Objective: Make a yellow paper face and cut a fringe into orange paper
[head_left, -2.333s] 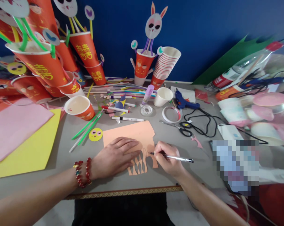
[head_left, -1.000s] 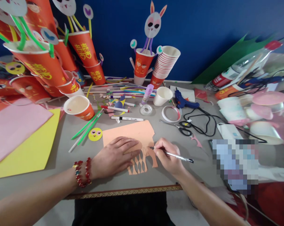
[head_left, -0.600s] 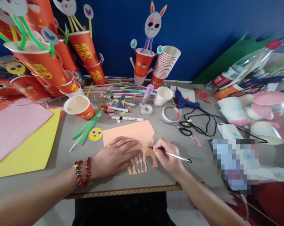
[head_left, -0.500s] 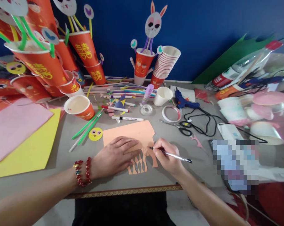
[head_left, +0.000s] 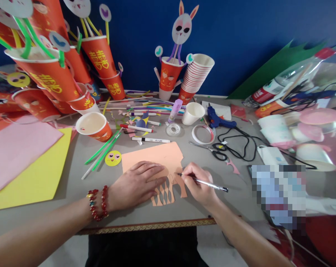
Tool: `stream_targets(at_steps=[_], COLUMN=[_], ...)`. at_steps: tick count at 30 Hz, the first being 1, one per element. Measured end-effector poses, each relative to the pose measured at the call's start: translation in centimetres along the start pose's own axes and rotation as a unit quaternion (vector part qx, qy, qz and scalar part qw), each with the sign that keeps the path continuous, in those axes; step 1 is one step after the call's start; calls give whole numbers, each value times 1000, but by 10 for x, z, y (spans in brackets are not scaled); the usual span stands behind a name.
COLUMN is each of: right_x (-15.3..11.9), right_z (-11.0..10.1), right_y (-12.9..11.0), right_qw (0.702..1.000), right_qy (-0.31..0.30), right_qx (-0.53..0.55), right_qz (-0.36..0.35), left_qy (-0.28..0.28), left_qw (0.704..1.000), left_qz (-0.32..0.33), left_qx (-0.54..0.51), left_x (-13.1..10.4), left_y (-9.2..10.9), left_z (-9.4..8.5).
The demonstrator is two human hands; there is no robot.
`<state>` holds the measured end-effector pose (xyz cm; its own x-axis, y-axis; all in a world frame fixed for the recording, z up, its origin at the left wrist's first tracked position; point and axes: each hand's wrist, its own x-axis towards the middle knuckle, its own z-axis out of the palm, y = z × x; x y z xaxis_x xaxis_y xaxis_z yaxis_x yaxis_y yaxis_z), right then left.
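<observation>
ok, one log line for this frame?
left hand: flat on orange paper | right hand: holds pen, tip on paper

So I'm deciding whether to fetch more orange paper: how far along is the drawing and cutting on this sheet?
Done: the orange sheet has cut-out shapes along its lower edge. In hand: the left hand presses it flat while the right hand holds a pen, tip on the paper. Left: the upper part is uncut, and the scissors lie aside.
</observation>
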<state>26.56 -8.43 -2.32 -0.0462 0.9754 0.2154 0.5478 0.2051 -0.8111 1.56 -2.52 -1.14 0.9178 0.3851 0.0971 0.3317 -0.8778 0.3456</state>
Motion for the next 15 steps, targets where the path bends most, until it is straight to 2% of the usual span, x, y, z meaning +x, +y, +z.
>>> stream_targets(at_steps=[15], right_x=[0], right_z=[0], right_y=[-1], right_qw=[1000], right_qy=[-2], right_qx=[-13], right_qz=[-3], left_qy=[3], left_qw=[1000], left_qz=[-1], left_qx=[1], left_x=[0], left_y=[0], left_z=[0])
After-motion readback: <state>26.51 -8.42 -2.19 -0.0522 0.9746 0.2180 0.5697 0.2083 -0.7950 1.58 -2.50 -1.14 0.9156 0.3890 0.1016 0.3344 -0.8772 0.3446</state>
